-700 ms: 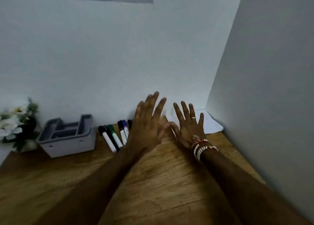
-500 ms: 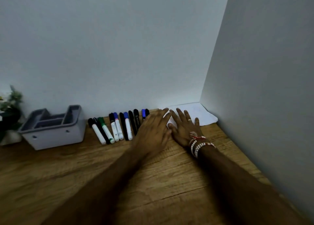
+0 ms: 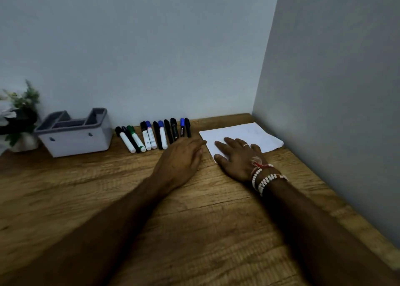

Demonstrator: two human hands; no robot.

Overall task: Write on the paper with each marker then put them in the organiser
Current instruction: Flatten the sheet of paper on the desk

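— Hands?
— My right hand (image 3: 237, 156) flat, fingers spread, on smooth white paper (image 3: 257, 133); left hand (image 3: 181, 156) relaxed, empty, on the grainy wood table (image 3: 205, 225).
— The markers (image 3: 151, 135)?
— Capped, rowed left, beside the boxy grey organiser (image 3: 75, 140).

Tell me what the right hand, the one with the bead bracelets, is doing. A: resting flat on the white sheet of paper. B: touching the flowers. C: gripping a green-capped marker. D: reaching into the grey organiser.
A: the right hand lies with its fingers spread flat on the white sheet of paper, while the markers lie in a row on the table, none in that hand.
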